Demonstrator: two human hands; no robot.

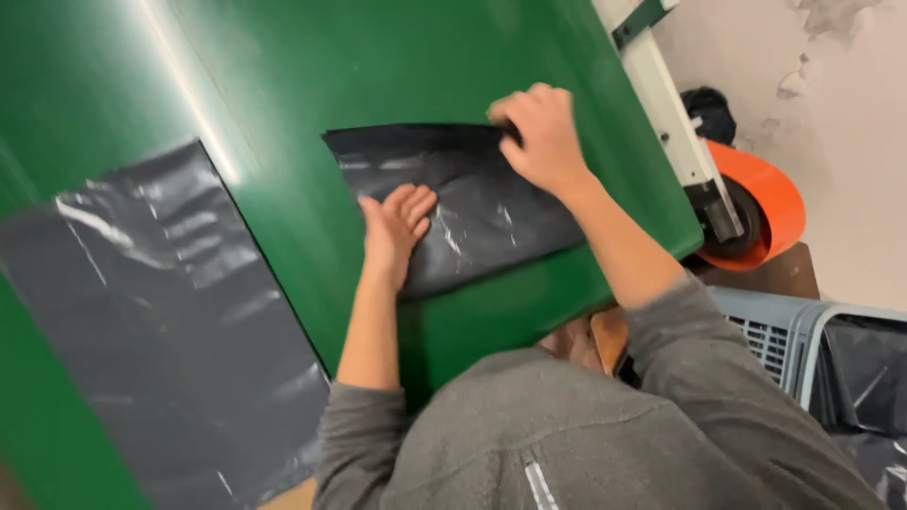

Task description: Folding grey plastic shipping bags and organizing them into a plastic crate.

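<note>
- The left hand (pixel 395 231) lies flat, palm down, on a folded black plastic bag (pixel 472 203), its fingers (pixel 413 200) stretched out and close together, pressing the sheet to the bench rather than clasping it.
- The right hand (pixel 540 137) sits at the bag's upper far edge; its fingers are curled in and pinch that edge of the black film.
- The bag rests on the green bench (pixel 283 85), near the bench's right side, between the two hands. Its surface is creased and shiny, with pale streaks of reflected light.
- A second, larger sheet of black plastic (pixel 170 321) lies spread on the same bench to the left, well apart from the folded bag, and runs out of view at the lower edge.
- Both forearms are bare, with grey sleeves (pixel 661 331) pushed up; the person's grey top fills the bottom of the view.
- Past the bench's right edge a white metal frame (pixel 666 104) runs down to an orange roll (pixel 770 203).
- Below that roll, a grey plastic crate (pixel 770 331) with a slotted wall stands beside the person; dark plastic shows just to its right.
- A pale wall (pixel 850 94) with peeling patches is behind the roll.
</note>
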